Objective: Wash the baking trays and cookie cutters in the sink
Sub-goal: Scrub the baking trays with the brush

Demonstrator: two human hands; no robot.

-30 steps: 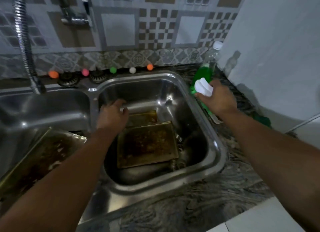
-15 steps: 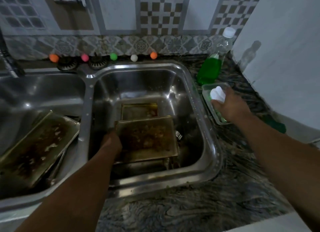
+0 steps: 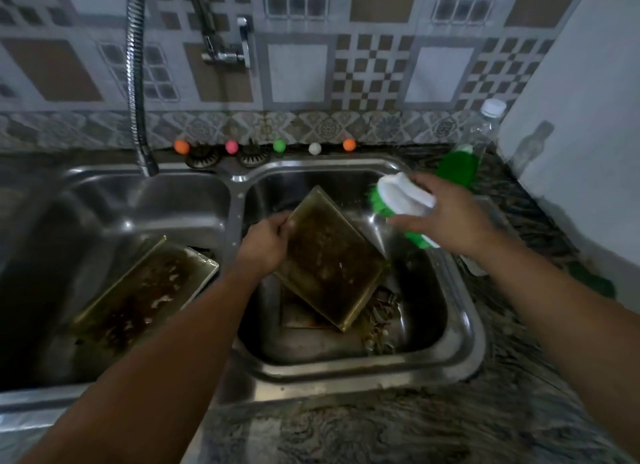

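My left hand (image 3: 265,243) grips the left edge of a greasy baking tray (image 3: 329,262) and holds it tilted up inside the right sink basin (image 3: 460,328). A second tray (image 3: 301,316) lies flat under it on the basin floor. Small metal cookie cutters (image 3: 384,307) lie beside that tray. My right hand (image 3: 446,215) is shut on a white-handled scrub brush with green bristles (image 3: 398,200), held over the basin's right rim, apart from the tray. Another dirty tray (image 3: 145,287) leans in the left basin.
A flexible tap hose (image 3: 136,79) hangs over the left basin. A bottle of green dish liquid (image 3: 465,158) stands at the back right by the white wall. Several coloured balls (image 3: 278,146) line the sink's back ledge. A clear soap dish (image 3: 495,217) sits on the dark stone counter.
My left hand has lifted the top tray from flat to tilted. My right hand has raised the brush out of the soap dish and brought it left over the basin.
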